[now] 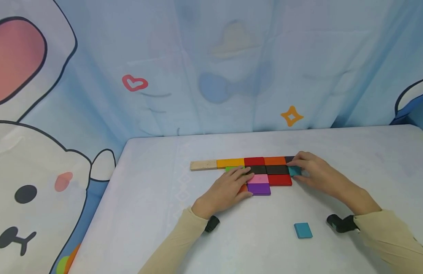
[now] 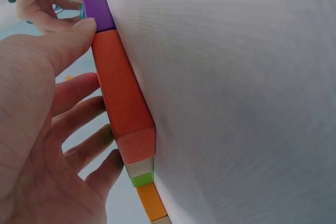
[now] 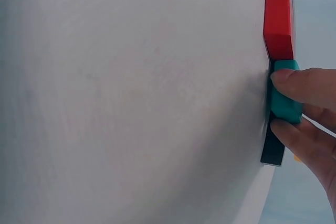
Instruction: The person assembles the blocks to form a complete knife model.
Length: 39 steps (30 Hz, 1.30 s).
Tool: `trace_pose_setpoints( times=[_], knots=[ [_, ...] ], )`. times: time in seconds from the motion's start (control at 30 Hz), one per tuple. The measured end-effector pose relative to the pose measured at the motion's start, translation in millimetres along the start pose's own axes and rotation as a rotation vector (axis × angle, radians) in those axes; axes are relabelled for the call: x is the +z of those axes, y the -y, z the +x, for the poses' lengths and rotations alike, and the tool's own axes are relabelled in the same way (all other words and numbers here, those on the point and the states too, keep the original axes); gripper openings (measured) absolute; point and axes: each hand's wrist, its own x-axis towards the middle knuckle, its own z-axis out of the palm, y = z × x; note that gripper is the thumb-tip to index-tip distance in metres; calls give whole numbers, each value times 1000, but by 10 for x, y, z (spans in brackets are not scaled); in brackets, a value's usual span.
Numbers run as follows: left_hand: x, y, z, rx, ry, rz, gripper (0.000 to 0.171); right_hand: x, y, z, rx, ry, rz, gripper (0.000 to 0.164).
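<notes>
Flat coloured blocks lie side by side in rows on the table. My right hand (image 1: 321, 177) pinches a teal block (image 3: 286, 106) at the right end of the second row, beside a dark brown block (image 1: 277, 169); a black block (image 3: 273, 148) lies next to the teal one. My left hand (image 1: 223, 190) rests over the left part of the rows, fingers fairly straight. Its thumb touches near the corner of a purple block (image 1: 259, 189) and an orange-red block (image 2: 126, 87). That hand partly hides the orange-red block and a green block (image 1: 234, 168) in the head view.
A loose blue square block (image 1: 303, 230) lies nearer the front of the white-covered table (image 1: 146, 213). The top row runs left to a plain wooden block (image 1: 203, 165) and a yellow block (image 1: 230, 163). Behind hangs a light blue printed curtain (image 1: 184, 106).
</notes>
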Motion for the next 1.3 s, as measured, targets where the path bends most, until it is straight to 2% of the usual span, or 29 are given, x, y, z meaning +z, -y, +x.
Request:
trace_pose_setpoints(
  times=[0.57,0.93,1.13,1.3],
  knots=[
    [-15,-15,-3,-7,3,-5,63,8,15,-26,-24,-38,-31,39],
    [-17,-6,-8,-10,12,-16,63,-39,56,-54,-10,-26,5,35],
    [-10,-2,-8,-9,2,-11,62,-111,189,-185,-29,12,59,32],
    [0,-1,-5,-10,9,-7,63,-115,362,-348,-59,95,97,36]
  ],
)
